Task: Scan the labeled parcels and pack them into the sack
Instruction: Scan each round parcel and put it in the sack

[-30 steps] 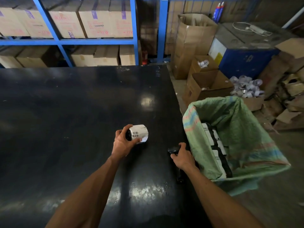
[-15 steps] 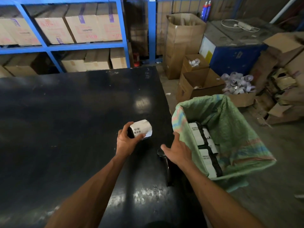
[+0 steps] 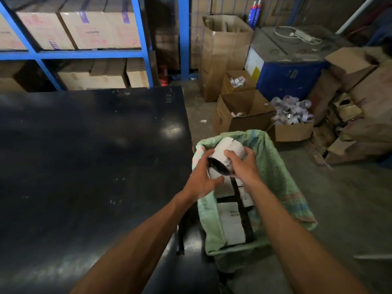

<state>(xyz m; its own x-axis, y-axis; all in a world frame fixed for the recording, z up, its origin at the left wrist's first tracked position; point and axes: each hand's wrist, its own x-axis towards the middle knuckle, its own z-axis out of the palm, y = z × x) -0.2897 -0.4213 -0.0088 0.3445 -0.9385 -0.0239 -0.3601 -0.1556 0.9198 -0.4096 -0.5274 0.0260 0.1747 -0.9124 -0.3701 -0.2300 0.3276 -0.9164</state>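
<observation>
A white labelled parcel (image 3: 226, 154) with a black end is held over the mouth of the green woven sack (image 3: 275, 172). My left hand (image 3: 200, 180) grips it from below and the left. My right hand (image 3: 241, 166) grips it from the right. Inside the sack lie several white parcels (image 3: 232, 221) with black edges. The black scanner (image 3: 182, 232) lies on the dark table (image 3: 84, 166) near its right edge, partly hidden by my left forearm.
The sack hangs just right of the table's edge. Open cardboard boxes (image 3: 244, 112) and a heap of white label rolls (image 3: 292, 110) stand on the floor beyond it. Blue shelving (image 3: 84, 54) with cartons runs along the back, with a blue drum (image 3: 286, 66) at right.
My left hand carried the parcel from above the table rightward to the sack's mouth. My right hand left the scanner on the table and came up onto the parcel.
</observation>
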